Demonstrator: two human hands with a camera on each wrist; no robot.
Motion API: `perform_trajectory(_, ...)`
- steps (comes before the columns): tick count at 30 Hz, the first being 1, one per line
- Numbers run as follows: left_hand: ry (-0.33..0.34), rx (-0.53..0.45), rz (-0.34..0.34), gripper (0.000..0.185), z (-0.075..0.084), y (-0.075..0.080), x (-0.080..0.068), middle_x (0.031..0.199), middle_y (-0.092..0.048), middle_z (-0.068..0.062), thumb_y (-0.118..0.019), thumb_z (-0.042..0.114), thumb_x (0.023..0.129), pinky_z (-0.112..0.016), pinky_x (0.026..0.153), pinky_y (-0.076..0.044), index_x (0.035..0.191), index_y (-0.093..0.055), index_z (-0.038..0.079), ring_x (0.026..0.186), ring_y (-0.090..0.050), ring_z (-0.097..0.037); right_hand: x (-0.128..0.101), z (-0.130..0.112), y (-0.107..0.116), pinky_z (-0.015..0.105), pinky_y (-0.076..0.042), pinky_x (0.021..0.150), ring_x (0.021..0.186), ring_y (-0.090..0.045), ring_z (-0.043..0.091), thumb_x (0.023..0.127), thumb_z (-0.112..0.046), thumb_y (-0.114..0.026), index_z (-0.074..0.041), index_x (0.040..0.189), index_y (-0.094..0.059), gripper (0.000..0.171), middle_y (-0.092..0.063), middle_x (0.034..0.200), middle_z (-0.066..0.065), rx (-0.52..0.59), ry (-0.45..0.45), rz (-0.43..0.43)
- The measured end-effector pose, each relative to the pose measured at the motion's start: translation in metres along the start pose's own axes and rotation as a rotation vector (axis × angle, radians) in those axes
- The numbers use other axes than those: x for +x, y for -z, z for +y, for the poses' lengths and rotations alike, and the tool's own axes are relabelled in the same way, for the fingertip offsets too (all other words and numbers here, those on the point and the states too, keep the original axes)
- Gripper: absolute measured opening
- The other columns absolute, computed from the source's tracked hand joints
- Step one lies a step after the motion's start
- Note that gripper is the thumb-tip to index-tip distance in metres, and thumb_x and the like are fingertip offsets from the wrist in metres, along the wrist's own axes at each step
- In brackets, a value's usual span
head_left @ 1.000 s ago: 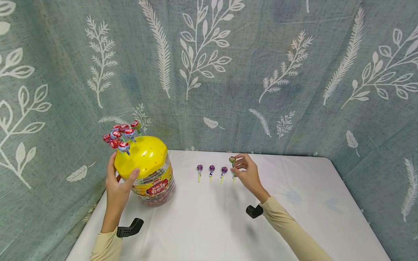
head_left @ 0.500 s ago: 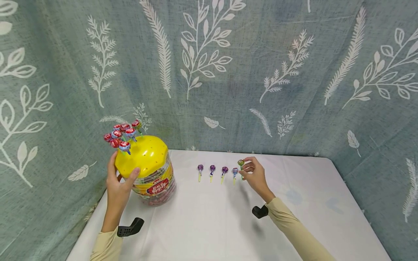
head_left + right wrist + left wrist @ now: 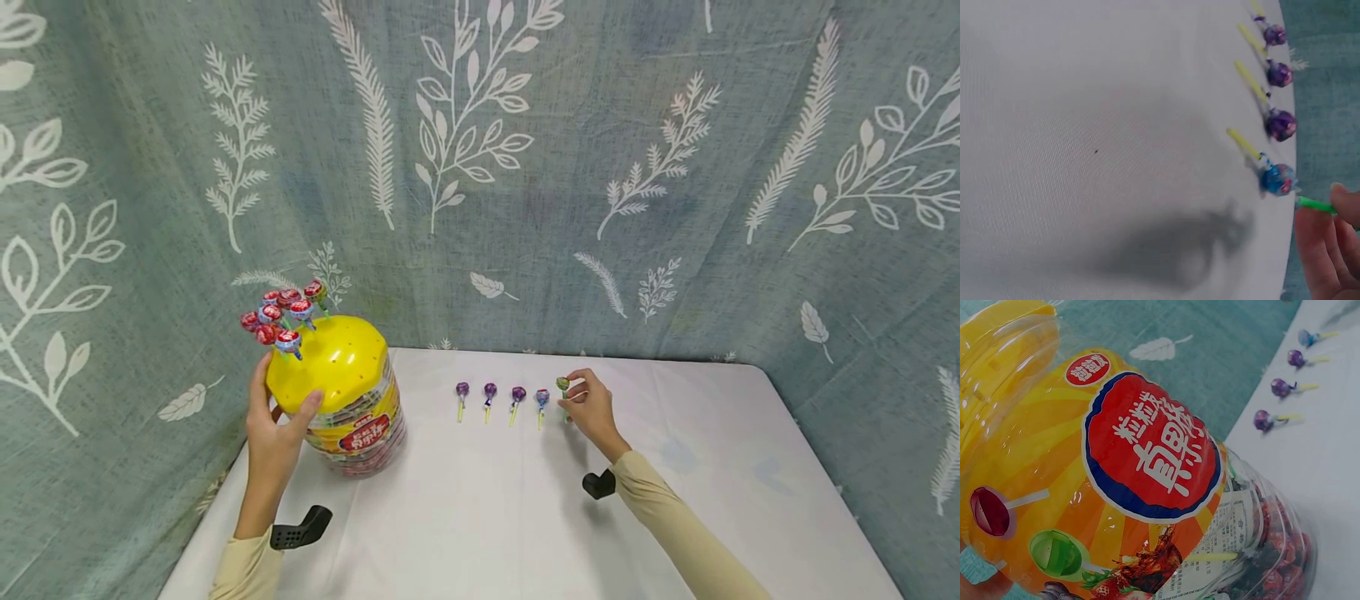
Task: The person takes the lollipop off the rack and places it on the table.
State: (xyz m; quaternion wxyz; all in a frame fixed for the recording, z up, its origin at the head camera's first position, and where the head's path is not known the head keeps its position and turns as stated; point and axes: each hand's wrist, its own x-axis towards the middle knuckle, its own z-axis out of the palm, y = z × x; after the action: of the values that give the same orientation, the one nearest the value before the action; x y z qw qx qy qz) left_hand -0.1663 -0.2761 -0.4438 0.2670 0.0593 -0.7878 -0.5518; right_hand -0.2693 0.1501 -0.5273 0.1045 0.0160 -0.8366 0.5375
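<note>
In the head view my left hand (image 3: pixel 277 442) grips the upper left side of a candy jar (image 3: pixel 367 437), thumb at the front rim of its yellow lid (image 3: pixel 337 358). Several red-topped lollipops (image 3: pixel 288 340) stand in the lid's left part. My right hand (image 3: pixel 592 410) pinches a green-wrapped lollipop (image 3: pixel 562 384) upright near the table's back edge; its green stick (image 3: pixel 1316 205) shows between thumb and fingers in the right wrist view. Left of it lie a blue lollipop (image 3: pixel 542 398) and three purple lollipops (image 3: pixel 491 390), in a row with yellow sticks toward the front.
A white cloth covers the table (image 3: pixel 465 517). Behind it and along both sides hangs a grey-green curtain (image 3: pixel 525 275) with white leaf patterns. Wrapped candies (image 3: pixel 1279 550) show through the jar's clear lower wall in the left wrist view.
My right hand has moved right and slightly down with the green lollipop, from in front of the blue lollipop to its right side. The left hand keeps its grip on the jar.
</note>
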Motion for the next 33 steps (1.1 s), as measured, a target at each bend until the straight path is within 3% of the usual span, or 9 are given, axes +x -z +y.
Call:
perform_trajectory(6, 0.000, 0.002, -0.003, 0.081, 0.000, 0.001, 0.001, 0.146, -0.034, 0.003, -0.068, 0.021, 0.085, -0.045, 0.104, -0.030, 0.149, -0.021, 0.034, 0.126, -0.033, -0.017, 0.006, 0.014, -0.005, 0.030, -0.050, 0.045, 0.064, -0.063, 0.024, 0.071, 0.010, -0.075, 0.000, 0.107, -0.057, 0.041, -0.062, 0.082, 0.020, -0.086, -0.062, -0.011)
perform_trajectory(14, 0.005, 0.003, -0.003, 0.082, -0.001, 0.003, 0.000, 0.148, -0.032, 0.002, -0.069, 0.021, 0.085, -0.048, 0.105, -0.028, 0.149, -0.020, 0.034, 0.128, -0.032, -0.018, 0.010, 0.030, -0.013, 0.031, -0.049, 0.056, 0.067, -0.059, 0.022, 0.071, 0.006, -0.077, -0.001, 0.104, -0.059, 0.039, -0.063, 0.080, 0.015, -0.219, -0.094, -0.042)
perform_trajectory(33, 0.002, 0.004, -0.002, 0.082, 0.000, 0.001, -0.001, 0.149, -0.031, 0.001, -0.069, 0.022, 0.084, -0.054, 0.105, -0.025, 0.150, -0.020, 0.033, 0.132, -0.028, -0.020, 0.010, 0.025, -0.012, 0.031, -0.043, 0.055, 0.067, -0.050, 0.022, 0.070, 0.005, -0.078, 0.000, 0.108, -0.057, 0.044, -0.054, 0.077, 0.012, -0.272, -0.095, -0.079)
